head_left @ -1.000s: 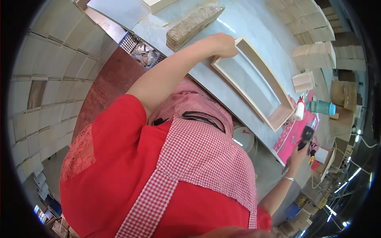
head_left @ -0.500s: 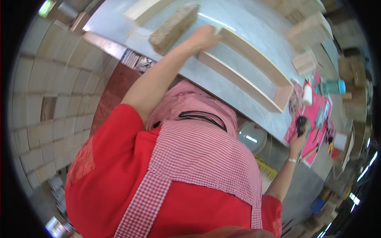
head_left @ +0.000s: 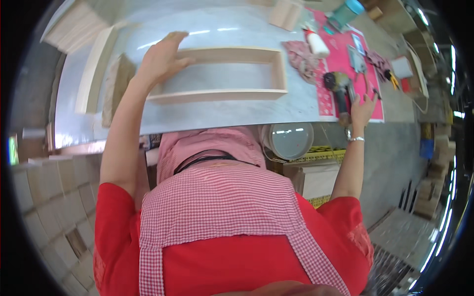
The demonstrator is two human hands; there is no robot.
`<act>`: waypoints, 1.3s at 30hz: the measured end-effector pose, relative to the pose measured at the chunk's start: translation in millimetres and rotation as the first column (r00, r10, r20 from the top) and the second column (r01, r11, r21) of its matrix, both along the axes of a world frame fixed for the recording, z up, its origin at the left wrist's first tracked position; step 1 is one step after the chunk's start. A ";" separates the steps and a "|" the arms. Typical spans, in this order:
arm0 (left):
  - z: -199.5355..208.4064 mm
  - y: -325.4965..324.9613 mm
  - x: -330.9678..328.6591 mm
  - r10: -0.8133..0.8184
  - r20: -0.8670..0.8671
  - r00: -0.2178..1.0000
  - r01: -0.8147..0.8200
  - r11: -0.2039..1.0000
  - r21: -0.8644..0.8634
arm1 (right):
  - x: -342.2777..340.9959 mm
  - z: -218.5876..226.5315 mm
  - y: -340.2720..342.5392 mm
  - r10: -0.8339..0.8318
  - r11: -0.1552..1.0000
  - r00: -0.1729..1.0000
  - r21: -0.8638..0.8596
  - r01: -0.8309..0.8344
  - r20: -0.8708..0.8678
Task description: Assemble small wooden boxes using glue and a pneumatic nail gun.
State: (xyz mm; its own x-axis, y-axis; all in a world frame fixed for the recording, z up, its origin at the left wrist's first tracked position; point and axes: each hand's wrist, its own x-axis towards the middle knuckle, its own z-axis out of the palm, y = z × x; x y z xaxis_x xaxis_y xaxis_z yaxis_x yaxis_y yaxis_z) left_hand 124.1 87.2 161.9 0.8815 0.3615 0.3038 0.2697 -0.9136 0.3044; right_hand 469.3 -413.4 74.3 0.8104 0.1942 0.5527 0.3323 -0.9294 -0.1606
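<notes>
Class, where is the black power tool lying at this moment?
In the head view the black power tool lies on the pink mat's left edge, right of the wooden frame, just beside the right hand.

This is a woodworking shop. A long pale bench (head_left: 207, 116) carries an open rectangular wooden frame (head_left: 222, 74), with more plain boards (head_left: 74, 24) stacked at its far corner. On a pink mat (head_left: 345, 64) lie a dark power tool (head_left: 338, 86), a glue bottle (head_left: 317, 43) and small hand tools. Cut wooden blocks (head_left: 44, 197) are piled along the floor to the left. Further stacks at the right rim look like timber offcuts, though the view bends too much to be sure.
</notes>
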 end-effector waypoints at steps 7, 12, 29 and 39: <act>-5.9 8.1 80.4 -0.210 -0.680 0.702 0.092 0.974 -0.205 | 58.7 -39.4 -88.2 -0.201 0.893 0.961 -0.439 0.100 -0.190; 21.5 6.9 76.3 -0.209 -0.457 0.864 0.088 0.958 -0.272 | 105.0 -78.9 -172.1 -0.017 0.773 0.973 -0.620 -0.133 -0.230; -5.0 18.4 -26.7 0.474 0.654 0.590 0.143 0.735 -0.662 | -169.2 42.9 92.0 0.577 0.586 0.808 0.749 -0.308 -0.119; -20.1 64.6 -6.4 0.377 0.582 0.721 -0.063 0.872 -0.486 | -286.6 13.5 250.5 0.925 0.375 0.262 0.553 -0.744 -0.276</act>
State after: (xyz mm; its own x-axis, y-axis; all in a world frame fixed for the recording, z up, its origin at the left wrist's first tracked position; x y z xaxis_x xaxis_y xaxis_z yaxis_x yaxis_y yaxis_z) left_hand 117.7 151.8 141.8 0.4028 0.7425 0.5352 0.0418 -0.5990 0.7996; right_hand 182.7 -162.9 87.9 0.4077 0.8557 0.3187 0.6797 -0.0513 -0.7317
